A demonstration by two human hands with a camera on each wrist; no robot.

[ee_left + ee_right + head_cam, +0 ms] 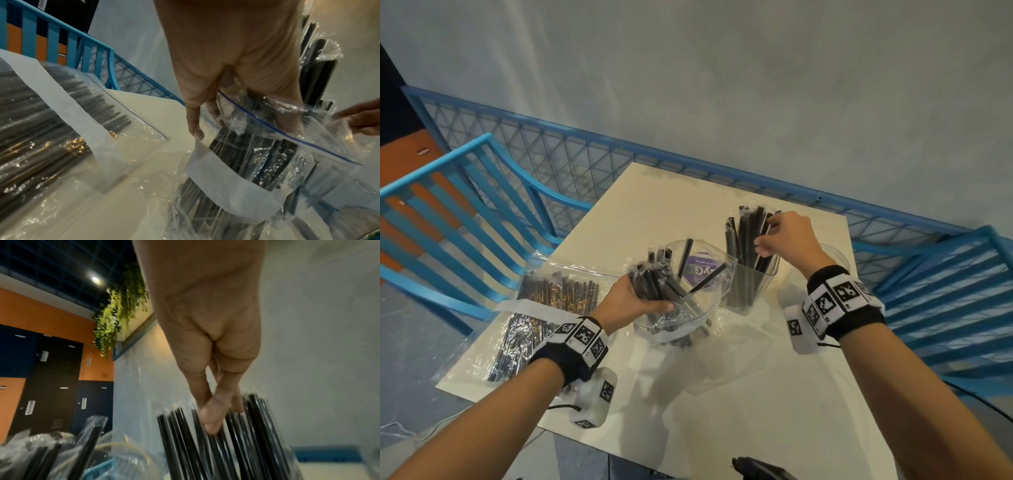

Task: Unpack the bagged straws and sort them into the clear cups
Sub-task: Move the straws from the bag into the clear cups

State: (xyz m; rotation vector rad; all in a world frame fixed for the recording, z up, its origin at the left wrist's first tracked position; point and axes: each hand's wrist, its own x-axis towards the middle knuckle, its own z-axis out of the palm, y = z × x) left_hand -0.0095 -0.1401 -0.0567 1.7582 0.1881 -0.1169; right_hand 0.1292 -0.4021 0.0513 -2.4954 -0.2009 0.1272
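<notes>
A café-like public interior is suggested: a cream table (722, 394) is flanked by blue slatted chairs (448, 212) and a blue mesh railing (571, 154), while orange and dark lockers (41, 378) and hanging greenery (119, 308) are seen beyond.

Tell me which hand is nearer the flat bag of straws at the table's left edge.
Left. The left hand grips a straw bundle right beside the flat bag; the right hand is far off, at the tall cup.

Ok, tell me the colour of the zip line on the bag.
Blue, on the clear bag; left wrist view.
</notes>
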